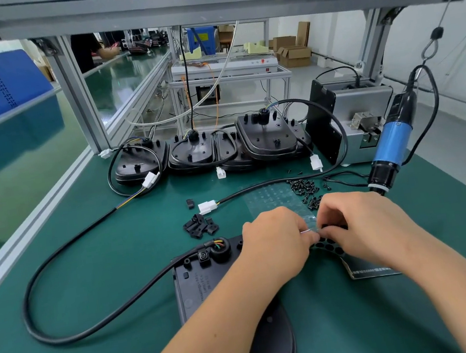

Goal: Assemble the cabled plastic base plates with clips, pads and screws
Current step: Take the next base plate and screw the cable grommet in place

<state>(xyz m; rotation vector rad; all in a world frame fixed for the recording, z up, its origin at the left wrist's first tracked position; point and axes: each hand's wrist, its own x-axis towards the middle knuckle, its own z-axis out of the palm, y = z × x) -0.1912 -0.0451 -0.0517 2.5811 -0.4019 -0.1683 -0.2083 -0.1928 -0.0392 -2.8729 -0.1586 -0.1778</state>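
1. Near the front edge of the green bench mat (97, 285), at its middle, your left hand (276, 245) and right hand (361, 227) meet fingertip to fingertip above the black plastic base plate (193, 289).
2. Your left fingers are curled and pinch the near edge of the clear backing sheet of round black pads (325, 245); your right fingers are curled too, pinching at the same sheet just beside them. You cannot tell whether a single pad is between them.
3. That base plate lies flat under your left forearm, its thick black cable (58, 260) looping out toward the left edge and back to a white connector (207, 206) mid-mat.
4. Just behind the plate sits a small heap of black plastic clips (199, 226).
5. Behind your right hand lies a scatter of small black screws (307, 192), touching the far end of the sheet.
6. Along the back edge you have a row of stacked black cabled base plates (265, 139).
7. At the right edge the blue-and-black electric screwdriver (392, 145) hangs tilted, beside a grey metal screw feeder box (364, 116).
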